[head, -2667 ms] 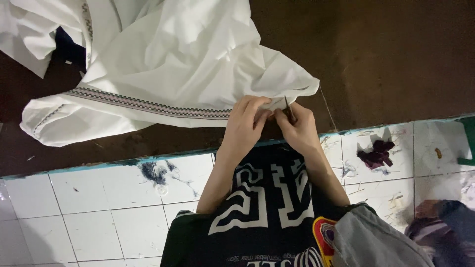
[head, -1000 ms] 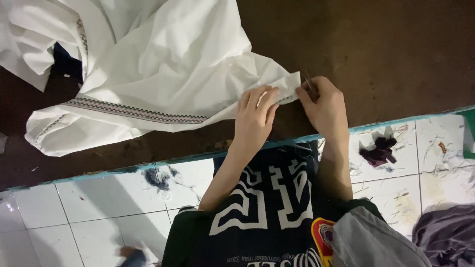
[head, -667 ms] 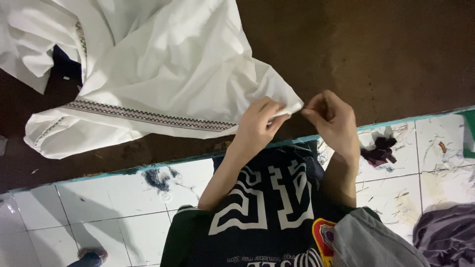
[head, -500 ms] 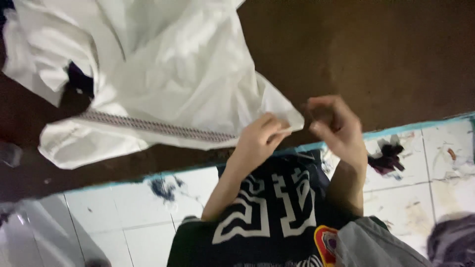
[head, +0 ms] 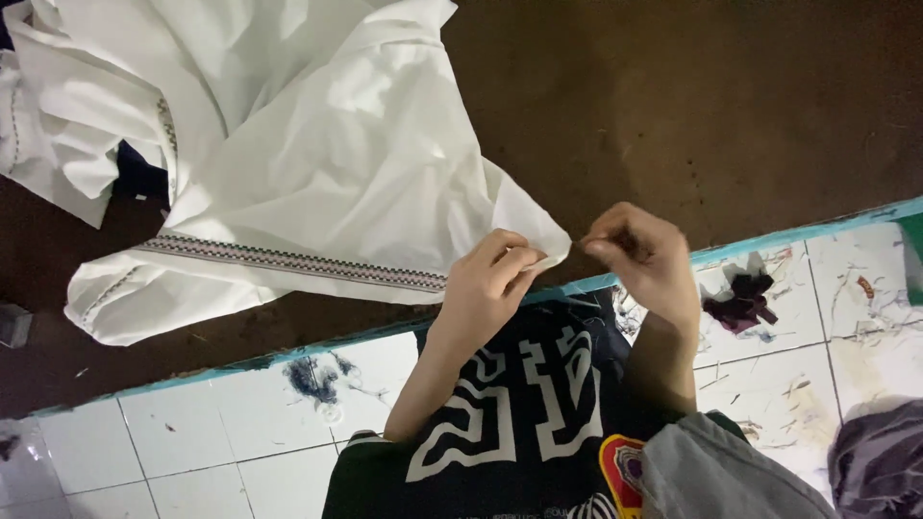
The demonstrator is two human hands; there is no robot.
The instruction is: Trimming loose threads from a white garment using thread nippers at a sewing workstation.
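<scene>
Since the earlier frames, I note the right hand [head: 646,258] has drawn slightly away from the cloth corner. Left hand [head: 490,288] fingers pinch the white garment [head: 327,163] at its corner, near the brown table's [head: 731,106] front edge. Right fingers pressed together; a thread or needle, I cannot tell.

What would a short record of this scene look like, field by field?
Left hand: pinches the corner of the white garment
Right hand: fingertips pinched together just beside that corner; what they hold is too small to tell
Garment: crumpled, with a patterned band along one edge
Surface: dark brown table
Floor: white tiles with thread scraps
Nearby: dark fabric scrap on the tiles
</scene>
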